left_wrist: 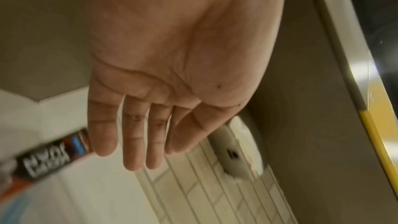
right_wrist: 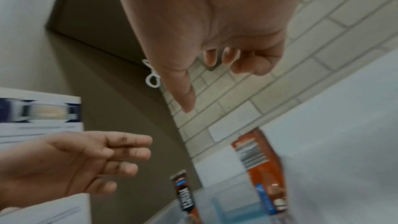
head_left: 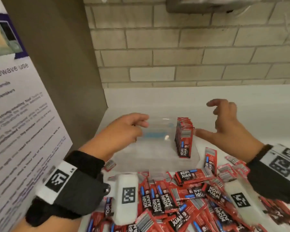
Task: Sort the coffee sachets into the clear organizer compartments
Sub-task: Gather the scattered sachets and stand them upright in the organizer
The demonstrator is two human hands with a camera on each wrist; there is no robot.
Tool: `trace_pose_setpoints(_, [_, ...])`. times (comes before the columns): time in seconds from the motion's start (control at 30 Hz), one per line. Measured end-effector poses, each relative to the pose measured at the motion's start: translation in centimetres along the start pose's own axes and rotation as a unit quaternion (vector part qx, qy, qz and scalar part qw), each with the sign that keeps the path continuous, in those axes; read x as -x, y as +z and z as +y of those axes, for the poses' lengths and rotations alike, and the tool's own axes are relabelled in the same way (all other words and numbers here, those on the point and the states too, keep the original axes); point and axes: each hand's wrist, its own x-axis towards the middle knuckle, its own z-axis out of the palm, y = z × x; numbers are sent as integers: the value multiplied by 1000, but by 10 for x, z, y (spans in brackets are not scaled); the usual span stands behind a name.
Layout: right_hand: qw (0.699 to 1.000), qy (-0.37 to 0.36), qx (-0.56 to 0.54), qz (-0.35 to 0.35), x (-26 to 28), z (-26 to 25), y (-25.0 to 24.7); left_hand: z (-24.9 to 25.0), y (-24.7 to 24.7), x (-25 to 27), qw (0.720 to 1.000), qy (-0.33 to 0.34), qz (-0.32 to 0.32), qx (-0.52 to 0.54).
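A clear organizer (head_left: 156, 154) stands on the white counter, with a row of red and black coffee sachets (head_left: 183, 137) upright along its right side. My left hand (head_left: 129, 129) hovers at the organizer's left wall with fingers straight and empty; the left wrist view shows its open palm (left_wrist: 172, 57). My right hand (head_left: 224, 124) hangs just right of the upright sachets (right_wrist: 261, 168), thumb stretched toward them, fingers loosely curled and holding nothing. A heap of loose sachets (head_left: 182, 203) covers the counter in front of the organizer.
A brown cabinet side with a white microwave notice (head_left: 18, 123) rises on the left. A tiled wall (head_left: 191, 56) closes the back, with bare white counter (head_left: 258, 104) behind and to the right of the organizer. One sachet (head_left: 210, 160) leans beside the organizer's right wall.
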Motion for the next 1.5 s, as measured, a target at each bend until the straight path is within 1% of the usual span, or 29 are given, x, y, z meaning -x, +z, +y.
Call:
trace_pose_setpoints(0.03, [999,-42,5,-2,6,-9,-1,-6,-10,12,1000,-1,26,3])
trace_pose_setpoints(0.07, [996,-81,4,-30,13,-19,1,-13,-17,24,999,-6,47,3])
trace_pose_setpoints(0.1, [990,-119,1,-81,20,-29,5,-21,-21,35,998,-15,62,0])
trace_pose_setpoints(0.13, [977,-152,6,-150,27,-38,12,-29,-23,46,997,-27,72,-8])
trace_pose_setpoints(0.2, [935,-201,34,-291,43,-53,32,-47,-24,65,994,-56,79,-47])
trace_pose_setpoints(0.23, [910,-222,53,-346,50,-58,43,-57,-23,73,992,-72,82,-70])
trace_pose_setpoints(0.27, [888,-237,75,-388,56,-62,53,-65,-22,80,988,-89,85,-94])
trace_pose_setpoints(0.33, [857,-259,120,-429,65,-70,73,-78,-19,94,981,-126,84,-120])
trace_pose_setpoints(0.4, [844,-279,154,-432,66,-76,88,-89,-15,107,978,-161,72,-116])
trace_pose_setpoints(0.5, [850,-282,168,-412,59,-87,106,-99,-10,119,974,-192,58,-107])
trace_pose_setpoints(0.57, [856,-280,166,-402,53,-93,118,-104,-7,123,971,-205,33,-119])
trace_pose_setpoints(0.63, [849,-282,180,-408,49,-98,127,-107,-4,124,966,-221,5,-137])
trace_pose_setpoints(0.73, [833,-294,213,-418,47,-103,135,-108,0,121,960,-220,-4,-172])
trace_pose_setpoints(0.87, [829,-304,193,-428,47,-106,137,-108,5,115,958,-220,-21,-182])
trace_pose_setpoints(0.93, [832,-308,174,-428,46,-106,136,-108,6,115,964,-226,-37,-132])
trace_pose_setpoints(1.0, [840,-304,154,-423,44,-106,135,-108,7,115,970,-230,-45,-56])
trace_pose_setpoints(1.07, [840,-301,145,-428,43,-104,138,-108,9,116,970,-238,-50,-10])
trace_pose_setpoints(1.13, [843,-291,135,-431,44,-102,140,-107,12,117,969,-244,-32,30])
trace_pose_setpoints(1.2, [849,-277,104,-437,46,-102,140,-105,16,116,968,-243,-13,58])
trace_pose_setpoints(1.23, [853,-270,86,-438,47,-102,139,-104,18,114,971,-235,-8,51])
trace_pose_setpoints(1.3, [859,-263,50,-436,48,-103,136,-105,20,111,977,-211,-8,4])
trace_pose_setpoints(1.4, [877,-248,26,-411,47,-99,128,-107,22,107,980,-185,-25,-70])
trace_pose_setpoints(1.43, [877,-249,44,-408,47,-95,125,-108,23,105,981,-176,-30,-82])
trace_pose_setpoints(1.47, [871,-256,70,-414,47,-91,123,-108,23,105,980,-169,-38,-93])
trace_pose_setpoints(1.5, [858,-270,96,-427,48,-88,121,-106,24,104,980,-164,-46,-102])
